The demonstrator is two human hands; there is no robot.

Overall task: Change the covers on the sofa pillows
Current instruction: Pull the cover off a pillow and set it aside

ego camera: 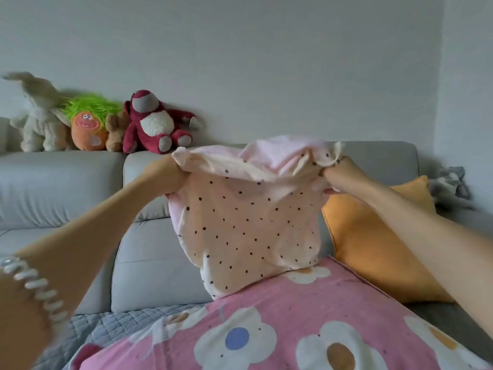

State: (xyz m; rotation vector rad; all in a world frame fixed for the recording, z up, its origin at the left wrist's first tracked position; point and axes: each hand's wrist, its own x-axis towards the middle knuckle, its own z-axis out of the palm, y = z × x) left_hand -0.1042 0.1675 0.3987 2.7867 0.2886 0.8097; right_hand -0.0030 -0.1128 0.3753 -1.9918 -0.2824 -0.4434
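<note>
Centre of the frame: a pillow in a pale peach dotted cover [248,228] stands on its lower edge atop a pink flowered pillow [280,329] that fills the lower foreground. The left hand [168,174] grips the cover's open top edge at left of centre; the right hand [344,177] pinches the same edge at right of centre, both with fingers curled into the cloth. The mouth of the cover is bunched and gaping, with pink fabric [277,150] showing inside it. Whether the cover is going on or coming off cannot be told. By the look of it, this pillow is mid-change, its opening not yet closed or cleared. An orange pillow [373,241] leans at right against the grey sofa [66,182]; whether the two other pillows are already done cannot be judged. Plush toys [157,124] sit along the sofa back, upper left.
</note>
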